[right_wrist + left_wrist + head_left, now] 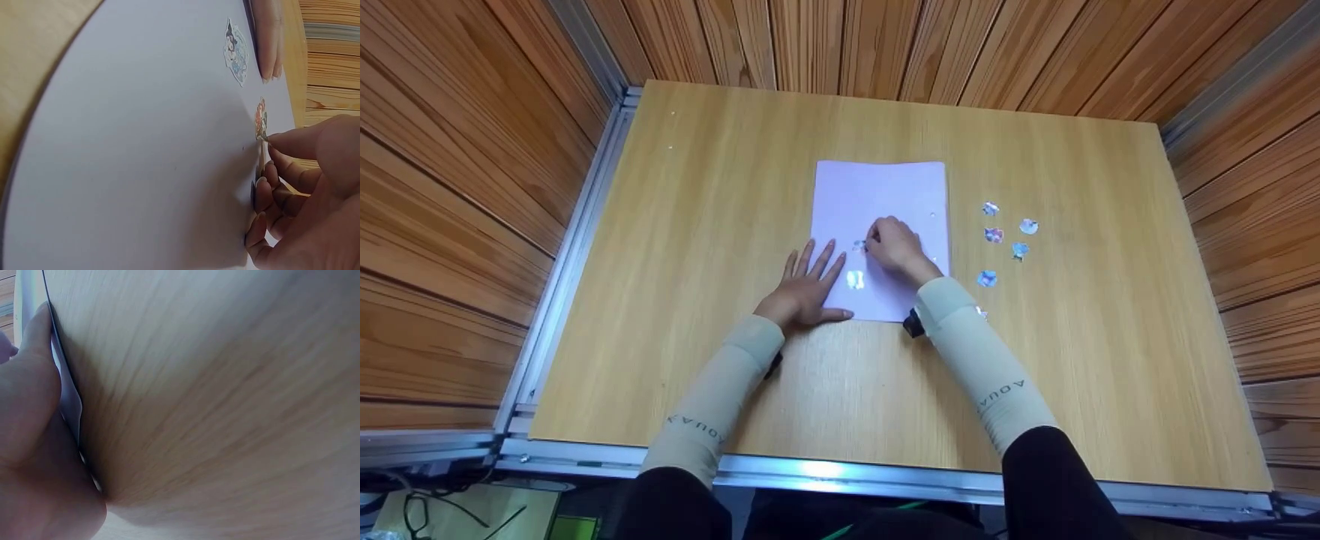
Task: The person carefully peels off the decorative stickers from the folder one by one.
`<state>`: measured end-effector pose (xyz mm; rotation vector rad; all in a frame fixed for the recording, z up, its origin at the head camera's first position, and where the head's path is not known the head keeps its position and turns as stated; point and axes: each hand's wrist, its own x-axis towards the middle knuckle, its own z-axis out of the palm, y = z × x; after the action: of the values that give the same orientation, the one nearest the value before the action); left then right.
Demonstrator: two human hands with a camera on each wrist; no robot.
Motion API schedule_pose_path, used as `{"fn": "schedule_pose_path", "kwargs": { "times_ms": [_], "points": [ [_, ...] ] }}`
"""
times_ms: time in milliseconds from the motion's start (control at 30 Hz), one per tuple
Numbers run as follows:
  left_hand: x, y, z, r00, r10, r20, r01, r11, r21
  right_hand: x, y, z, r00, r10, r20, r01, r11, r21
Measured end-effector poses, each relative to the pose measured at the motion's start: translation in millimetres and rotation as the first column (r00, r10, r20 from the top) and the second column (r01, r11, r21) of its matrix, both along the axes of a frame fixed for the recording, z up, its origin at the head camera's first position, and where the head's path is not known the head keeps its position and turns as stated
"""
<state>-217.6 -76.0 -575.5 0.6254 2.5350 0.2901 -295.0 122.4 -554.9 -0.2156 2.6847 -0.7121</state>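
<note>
A pale lilac sheet or folder (877, 195) lies on the table. My left hand (806, 289) rests on its lower left part with fingers spread; in the left wrist view the thumb lies along the sheet's near edge. Over the middle of the sheet, my right hand (894, 244) pinches the edge of a small sticker (261, 118) showing a red-haired figure, thumb against forefinger, other fingers curled. The sticker stands tilted close over the sheet. Nearer me, a second sticker (236, 53) with a dark-haired figure in blue lies flat, glaring white in the head view.
To the right of the sheet several loose stickers are scattered on the wooden table (720, 195), among them a pink one (994, 235) and a blue one (987, 278). Another sticker (981, 312) is partly hidden by my right sleeve. Wood-panelled walls (877, 45) enclose the table.
</note>
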Motion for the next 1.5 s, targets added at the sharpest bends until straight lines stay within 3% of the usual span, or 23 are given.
{"fn": "schedule_pose_path", "kwargs": {
  "times_ms": [300, 600, 1167, 1500],
  "points": [
    [0.2, -1.8, -0.5, 1.0, 0.001, -0.022, -0.001, 1.0, -0.007, 1.3, -0.3, -1.6, 0.999, 0.041, -0.02, -0.042, 0.999, -0.029],
    [0.5, -1.4, -1.1, 1.0, -0.003, -0.03, 0.003, 1.0, -0.005, 1.8, -0.6, -0.2, 1.0, 0.0, 0.003, 0.0, 0.998, -0.065],
    [1.8, 0.7, 1.9, 1.0, -0.005, -0.006, 0.005, 1.0, -0.001, 1.9, -5.0, -4.3, 0.999, -0.041, -0.012, 0.041, 0.999, -0.007],
    [1.4, -0.7, 1.4, 1.0, -0.004, -0.018, 0.004, 1.0, 0.004, 1.0, -2.0, -4.5, 1.0, -0.015, -0.014, 0.015, 0.999, -0.032]
  ]
}}
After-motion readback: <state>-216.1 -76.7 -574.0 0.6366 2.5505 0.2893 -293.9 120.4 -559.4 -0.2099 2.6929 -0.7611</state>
